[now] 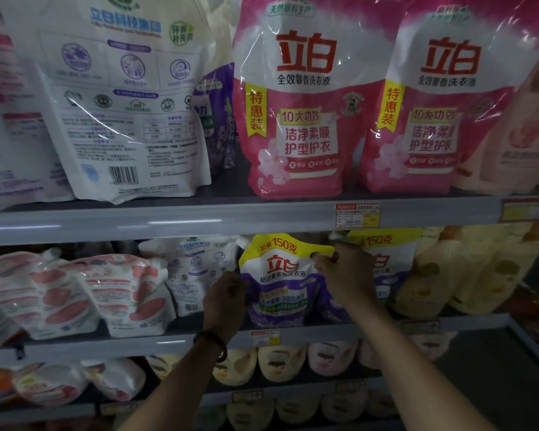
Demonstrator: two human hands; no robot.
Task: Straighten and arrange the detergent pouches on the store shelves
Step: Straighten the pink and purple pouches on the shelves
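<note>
Middle shelf (pixel 106 346), centre of the bay, and both hands are on one purple-and-yellow soft plastic detergent pouch (pixel 280 284). It stands upright at the front lip, red logo facing out, just above the small paper price tag (pixel 265 337).

The right hand (pixel 346 272) has the top right corner, its fingers (pixel 322 259) curled over the yellow edge in a pinch. The left hand (pixel 227 293), dark band on the wrist, is at the left side seam with its fingers (pixel 235 283) wrapped round the edge. In this dim light that looks like a grip rather than a flat push.

A twin purple-and-yellow pouch (pixel 383 259) sits just beside it on the right, partly behind the right hand. To the left, a white pouch turned back-to-front (pixel 196 269) shows its barcode. Further left, pink-and-white pouches (pixel 112 290) lie slumped on their sides.

As for handling, this looks like a liquid refill: floppy walls, weight low, glossy and likely slick. Squeeze the belly and it will probably bulge and lean. The flat sealed seams are the stiffest parts, so the top corner and the side edge are sensible holds. The base should settle flat for it to stand, and any turn wants to be gentle so the neighbour isn't knocked.
</note>
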